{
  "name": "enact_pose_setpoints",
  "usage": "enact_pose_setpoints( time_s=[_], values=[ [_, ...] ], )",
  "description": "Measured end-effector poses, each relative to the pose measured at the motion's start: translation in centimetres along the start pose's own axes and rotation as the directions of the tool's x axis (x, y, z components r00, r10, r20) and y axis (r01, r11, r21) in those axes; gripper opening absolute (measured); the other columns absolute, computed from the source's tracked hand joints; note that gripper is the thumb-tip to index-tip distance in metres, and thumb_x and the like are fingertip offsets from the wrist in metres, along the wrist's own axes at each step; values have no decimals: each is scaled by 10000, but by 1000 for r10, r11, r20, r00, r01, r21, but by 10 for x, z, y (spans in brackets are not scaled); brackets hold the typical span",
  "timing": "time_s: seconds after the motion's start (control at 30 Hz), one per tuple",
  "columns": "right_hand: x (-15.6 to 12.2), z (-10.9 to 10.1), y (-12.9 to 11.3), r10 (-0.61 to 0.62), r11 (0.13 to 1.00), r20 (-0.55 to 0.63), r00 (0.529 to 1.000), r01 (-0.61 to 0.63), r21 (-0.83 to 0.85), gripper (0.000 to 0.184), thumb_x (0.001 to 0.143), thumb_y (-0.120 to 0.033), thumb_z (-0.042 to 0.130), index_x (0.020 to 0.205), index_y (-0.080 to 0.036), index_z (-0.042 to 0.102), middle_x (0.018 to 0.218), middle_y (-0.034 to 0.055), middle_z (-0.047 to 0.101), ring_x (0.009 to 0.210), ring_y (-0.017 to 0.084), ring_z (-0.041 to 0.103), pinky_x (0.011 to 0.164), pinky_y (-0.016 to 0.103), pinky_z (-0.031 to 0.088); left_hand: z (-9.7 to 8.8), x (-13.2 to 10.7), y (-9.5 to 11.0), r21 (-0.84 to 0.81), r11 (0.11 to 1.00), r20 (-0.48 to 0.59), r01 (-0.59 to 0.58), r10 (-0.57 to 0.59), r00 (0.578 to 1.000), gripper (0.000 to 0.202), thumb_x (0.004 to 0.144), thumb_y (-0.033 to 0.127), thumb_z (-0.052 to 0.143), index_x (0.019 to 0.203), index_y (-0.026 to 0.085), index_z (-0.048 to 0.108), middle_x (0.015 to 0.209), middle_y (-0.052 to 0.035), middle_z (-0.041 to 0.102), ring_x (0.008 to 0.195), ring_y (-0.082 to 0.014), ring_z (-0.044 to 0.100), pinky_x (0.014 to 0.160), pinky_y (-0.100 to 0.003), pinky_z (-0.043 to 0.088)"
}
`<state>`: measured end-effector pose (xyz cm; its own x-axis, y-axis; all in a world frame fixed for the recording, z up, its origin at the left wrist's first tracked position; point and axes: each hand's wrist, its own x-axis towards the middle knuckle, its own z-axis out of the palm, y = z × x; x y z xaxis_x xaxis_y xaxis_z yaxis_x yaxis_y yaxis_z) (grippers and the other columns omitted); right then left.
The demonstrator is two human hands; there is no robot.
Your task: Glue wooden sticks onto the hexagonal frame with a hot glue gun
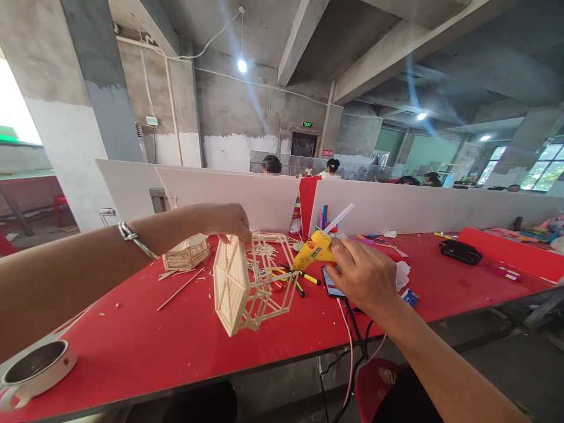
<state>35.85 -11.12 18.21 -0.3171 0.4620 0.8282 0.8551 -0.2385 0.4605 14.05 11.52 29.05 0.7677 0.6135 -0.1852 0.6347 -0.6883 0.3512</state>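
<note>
My left hand (pixel 229 221) grips the top edge of a wooden stick model (pixel 231 282), holding it tipped on its side above the table. Its hexagonal slatted base faces left, and an open frame of thin sticks extends to the right. In my right hand (pixel 363 270) is a yellow hot glue gun (pixel 314 249), with a clear glue stick (pixel 339 217) poking out of its back. The gun's nozzle meets or nearly meets the frame's right end; I cannot tell whether they touch. Behind the model lie pliers (pixel 308 277) with yellow and black handles.
On the red table (pixel 145 346) are a second stick model (pixel 187 252), loose sticks, a phone (pixel 333 282) and a black case (pixel 460 251). A mug (pixel 39 370) stands at the near left. Cables (pixel 352 335) hang over the front edge. White partitions (pixel 440 208) line the back.
</note>
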Motion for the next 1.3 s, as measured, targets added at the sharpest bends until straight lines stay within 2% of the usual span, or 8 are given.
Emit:
enact_pose_setpoints(
  time_s=[0.43, 0.8, 1.03, 1.3],
  values=[
    [-1, 0, 3, -6, 1000, -5, 1000, 6, -16, 235, 855, -213, 551, 1069, -149, 624, 896, 37, 681, 737, 162, 559, 628, 309, 339, 9, 2, 1, -67, 998, -9, 21, -22, 1000, 149, 567, 333, 689, 558, 185, 668, 613, -39, 600, 678, -189, 573, 632, -299, 500],
    [-5, 4, 5, 12, 999, 15, 1000, -11, -40, 156, 856, -218, 541, 979, -165, 621, 803, 18, 640, 721, 158, 558, 624, 302, 328, 10, 1, -5, -148, 988, 5, 45, -45, 999, 117, 562, 315, 702, 569, 198, 693, 635, -29, 623, 746, -179, 582, 685, -266, 527],
    [-5, 6, 4, 74, 996, 8, 997, -73, -48, 166, 836, -192, 555, 983, -162, 625, 783, 9, 628, 704, 149, 556, 599, 296, 308, 13, -3, -11, -232, 970, 20, 77, -74, 997, 104, 559, 317, 736, 582, 216, 726, 686, -25, 682, 824, -192, 613, 718, -253, 542],
    [1, 5, 3, 29, 999, 1, 1000, -29, -29, 146, 847, -187, 548, 966, -157, 626, 795, 13, 638, 725, 149, 559, 609, 295, 317, 14, -5, -19, -240, 967, 40, 81, -74, 996, 122, 561, 336, 744, 590, 218, 728, 707, -29, 705, 867, -207, 653, 758, -259, 554]
  ],
)
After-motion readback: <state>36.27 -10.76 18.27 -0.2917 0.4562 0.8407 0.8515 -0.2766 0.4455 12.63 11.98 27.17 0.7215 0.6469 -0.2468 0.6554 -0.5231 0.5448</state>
